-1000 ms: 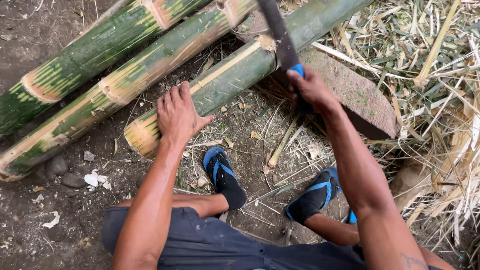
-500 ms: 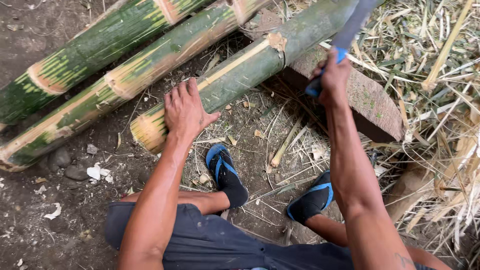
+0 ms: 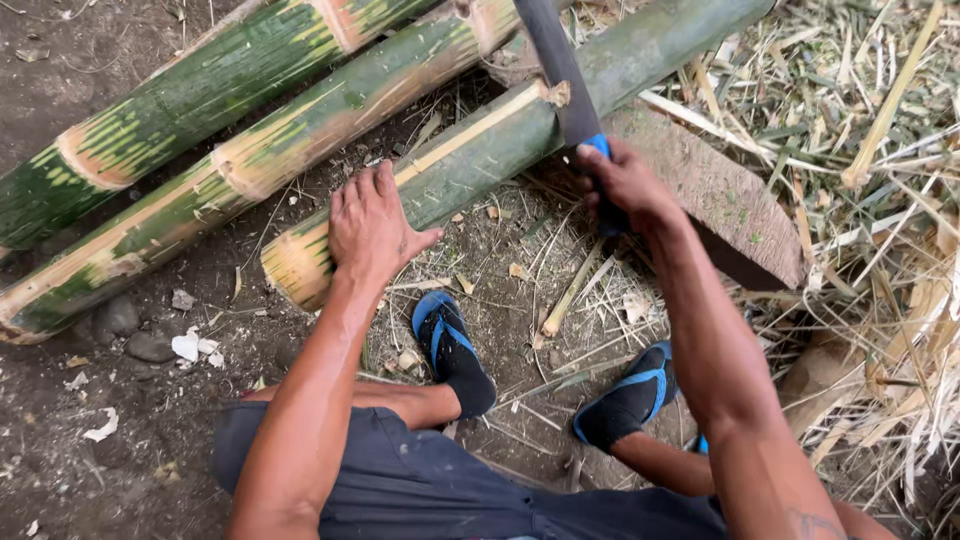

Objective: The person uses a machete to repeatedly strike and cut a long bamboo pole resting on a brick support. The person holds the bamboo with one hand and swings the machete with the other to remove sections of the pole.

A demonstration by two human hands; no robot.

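On the dirt before me: three bamboo poles, one blade.
My left hand lies open on the nearest pole; my right hand grips the machete, its blade touching that pole.

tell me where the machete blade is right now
In the head view the machete blade is at top centre, its edge against a node of the nearest bamboo pole, gripped by the right hand; the left hand presses the pole.
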